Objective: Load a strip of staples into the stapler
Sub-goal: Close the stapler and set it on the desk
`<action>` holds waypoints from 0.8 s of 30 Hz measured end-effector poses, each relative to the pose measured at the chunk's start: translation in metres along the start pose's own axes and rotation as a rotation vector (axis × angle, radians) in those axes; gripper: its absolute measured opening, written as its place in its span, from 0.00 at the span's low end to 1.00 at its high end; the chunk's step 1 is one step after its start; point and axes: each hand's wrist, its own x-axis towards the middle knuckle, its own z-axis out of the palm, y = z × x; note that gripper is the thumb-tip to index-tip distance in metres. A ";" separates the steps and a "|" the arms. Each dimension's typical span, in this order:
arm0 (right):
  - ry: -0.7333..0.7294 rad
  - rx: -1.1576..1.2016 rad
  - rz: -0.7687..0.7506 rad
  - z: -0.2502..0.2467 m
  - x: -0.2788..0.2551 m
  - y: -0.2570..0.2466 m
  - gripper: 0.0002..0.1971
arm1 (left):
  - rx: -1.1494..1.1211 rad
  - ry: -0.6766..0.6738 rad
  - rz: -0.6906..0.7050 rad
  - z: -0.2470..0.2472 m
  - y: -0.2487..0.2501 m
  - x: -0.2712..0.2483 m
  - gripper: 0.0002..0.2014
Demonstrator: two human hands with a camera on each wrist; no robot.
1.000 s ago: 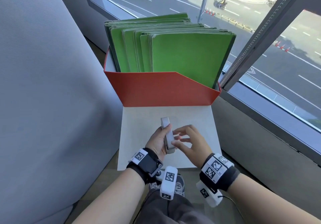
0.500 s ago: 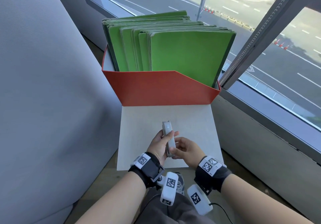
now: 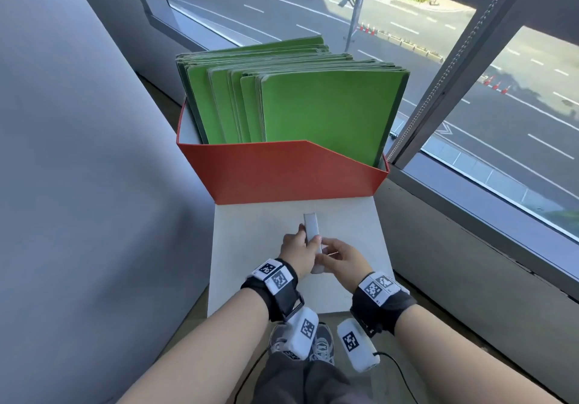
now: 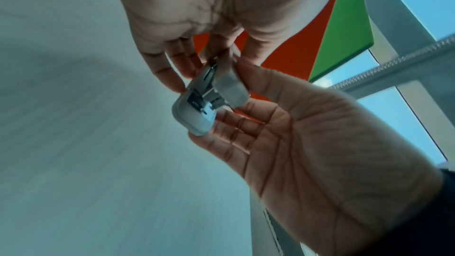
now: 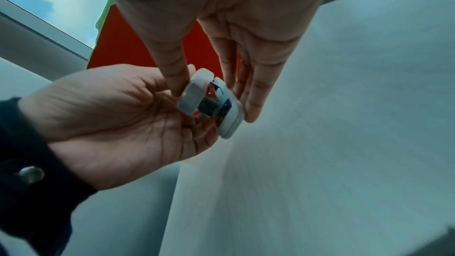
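Observation:
A small white stapler (image 3: 311,229) is held lengthwise above the white tabletop (image 3: 247,281), its nose pointing away from me. My left hand (image 3: 305,240) pinches its left side between thumb and fingers. My right hand (image 3: 322,253) grips its near end from the right. In the left wrist view the stapler (image 4: 209,102) has its two white halves slightly apart, with the metal magazine showing between them. In the right wrist view my right thumb (image 5: 176,77) lies on one half of the stapler (image 5: 209,104) and my right fingers (image 5: 249,100) on the other. No strip of staples shows plainly.
A red file box (image 3: 282,178) full of upright green folders (image 3: 322,109) stands at the far end of the tabletop. A grey wall (image 3: 78,184) closes the left side. A window sill and frame (image 3: 470,215) run along the right. My shoes (image 3: 322,341) show below the near edge.
One second ago my right fingers were spread beside the stapler; they have since closed on its near end. My left hand keeps its hold, and the stapler has hardly moved.

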 end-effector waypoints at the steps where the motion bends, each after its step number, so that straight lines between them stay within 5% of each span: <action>1: 0.018 -0.033 -0.004 -0.006 0.004 -0.002 0.22 | 0.029 -0.010 -0.002 0.003 0.006 0.005 0.28; 12: 0.143 -0.224 0.032 -0.057 0.044 0.006 0.17 | 0.178 -0.046 -0.034 0.046 0.048 0.054 0.26; 24: 0.090 -0.330 0.018 -0.065 0.057 0.012 0.14 | 0.125 -0.021 -0.065 0.060 0.042 0.073 0.28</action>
